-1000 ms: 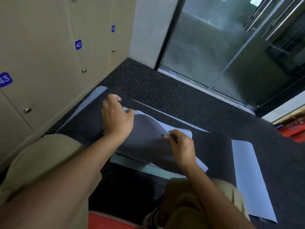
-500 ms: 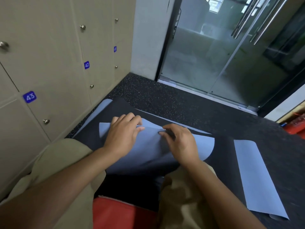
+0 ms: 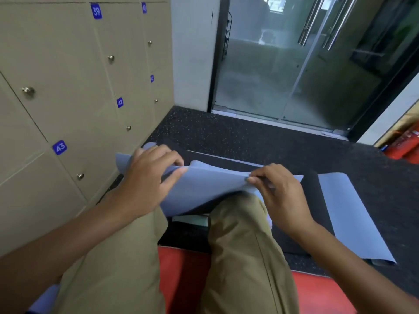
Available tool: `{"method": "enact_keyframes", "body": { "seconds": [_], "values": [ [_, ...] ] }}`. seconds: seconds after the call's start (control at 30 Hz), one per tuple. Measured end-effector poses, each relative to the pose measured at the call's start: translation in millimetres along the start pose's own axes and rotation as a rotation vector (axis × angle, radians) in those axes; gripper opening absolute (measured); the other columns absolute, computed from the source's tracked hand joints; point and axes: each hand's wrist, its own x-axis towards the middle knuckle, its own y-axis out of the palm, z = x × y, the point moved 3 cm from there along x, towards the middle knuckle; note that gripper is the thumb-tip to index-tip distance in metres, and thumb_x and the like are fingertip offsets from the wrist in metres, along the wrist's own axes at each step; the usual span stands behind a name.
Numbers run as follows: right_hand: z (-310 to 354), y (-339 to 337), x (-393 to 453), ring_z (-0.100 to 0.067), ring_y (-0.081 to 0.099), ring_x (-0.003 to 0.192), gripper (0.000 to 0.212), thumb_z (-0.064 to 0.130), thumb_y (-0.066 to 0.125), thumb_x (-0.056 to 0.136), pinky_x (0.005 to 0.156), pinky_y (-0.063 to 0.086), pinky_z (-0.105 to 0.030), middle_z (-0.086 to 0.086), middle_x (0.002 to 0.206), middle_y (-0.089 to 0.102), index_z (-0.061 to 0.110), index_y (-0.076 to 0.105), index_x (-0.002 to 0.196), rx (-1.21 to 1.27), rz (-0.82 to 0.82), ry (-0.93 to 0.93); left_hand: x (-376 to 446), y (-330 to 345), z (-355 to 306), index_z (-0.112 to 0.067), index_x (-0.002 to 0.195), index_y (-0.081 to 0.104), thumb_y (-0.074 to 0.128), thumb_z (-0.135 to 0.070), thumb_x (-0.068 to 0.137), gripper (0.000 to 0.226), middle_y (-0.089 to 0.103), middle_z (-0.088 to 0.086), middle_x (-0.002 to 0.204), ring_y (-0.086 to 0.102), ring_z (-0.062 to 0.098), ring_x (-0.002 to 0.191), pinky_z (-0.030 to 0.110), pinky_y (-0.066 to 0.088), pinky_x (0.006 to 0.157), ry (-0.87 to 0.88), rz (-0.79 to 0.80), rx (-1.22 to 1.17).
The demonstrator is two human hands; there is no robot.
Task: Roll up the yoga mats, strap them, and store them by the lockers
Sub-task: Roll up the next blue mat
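Note:
A blue-grey yoga mat with a black underside lies across the floor in front of my knees, its near edge lifted and curled over. My left hand grips that raised edge at the left, thumb on top and fingers tucked behind it. My right hand pinches the same edge further right. The mat's far end lies flat at the right. Beige lockers numbered 39 to 43 stand along the left.
The floor is black speckled rubber. A red mat lies under my knees. Glass sliding doors stand ahead. Red fire extinguishers rest at the far right edge. My tan trouser legs fill the foreground.
The folded edge of the mat has risen off the floor and come nearer my knees. Both hands have spread further apart along it, and the view has tilted upward.

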Motion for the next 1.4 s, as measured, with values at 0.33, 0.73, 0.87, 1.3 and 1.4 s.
{"method": "enact_keyframes", "body": {
  "seconds": [0.33, 0.73, 0.87, 1.3, 1.4],
  "values": [
    [63, -2, -113, -0.016, 0.057, 0.084, 0.022, 0.034, 0.056, 0.103, 0.076, 0.047, -0.038, 0.010, 0.089, 0.063, 0.020, 0.070, 0.093, 0.022, 0.138, -0.124, -125, -36, -28, -0.025, 0.079, 0.063, 0.053, -0.042, 0.098, 0.027, 0.057, -0.018, 0.080, 0.053, 0.006, 0.076, 0.036, 0.037, 0.077, -0.091, 0.137, -0.044],
    [110, -39, -190, -0.011, 0.055, 0.083, 0.019, 0.032, 0.059, 0.099, 0.078, 0.044, -0.028, 0.014, 0.087, 0.061, 0.019, 0.071, 0.091, 0.147, 0.192, -0.002, -211, -73, -98, -0.020, 0.074, 0.062, 0.057, -0.039, 0.096, 0.029, 0.054, -0.019, 0.077, 0.051, 0.011, 0.072, 0.047, 0.044, 0.068, -0.259, 0.065, -0.074],
    [121, -48, -210, -0.008, 0.055, 0.086, 0.017, 0.030, 0.059, 0.099, 0.079, 0.043, -0.025, 0.025, 0.091, 0.055, 0.020, 0.072, 0.092, 0.164, 0.200, 0.015, -227, -85, -116, -0.020, 0.070, 0.062, 0.061, -0.039, 0.092, 0.029, 0.054, -0.019, 0.072, 0.049, 0.007, 0.070, 0.044, 0.044, 0.066, -0.318, 0.059, -0.070],
    [126, -40, -224, -0.004, 0.063, 0.085, 0.011, 0.031, 0.075, 0.092, 0.073, 0.042, -0.009, 0.018, 0.085, 0.067, 0.035, 0.070, 0.083, 0.287, 0.280, 0.339, -250, -82, -117, -0.033, 0.066, 0.055, 0.062, -0.056, 0.082, 0.028, 0.058, -0.017, 0.076, 0.053, 0.006, 0.070, 0.039, 0.039, 0.065, -0.617, 0.144, -0.235],
    [122, -36, -223, -0.007, 0.068, 0.086, 0.020, 0.021, 0.083, 0.083, 0.073, 0.047, -0.012, 0.016, 0.089, 0.070, 0.036, 0.070, 0.086, 0.377, 0.278, 0.468, -250, -78, -112, -0.036, 0.072, 0.060, 0.062, -0.056, 0.081, 0.022, 0.062, -0.019, 0.081, 0.056, 0.007, 0.076, 0.042, 0.044, 0.067, -0.636, 0.149, -0.256]
  ]
}}
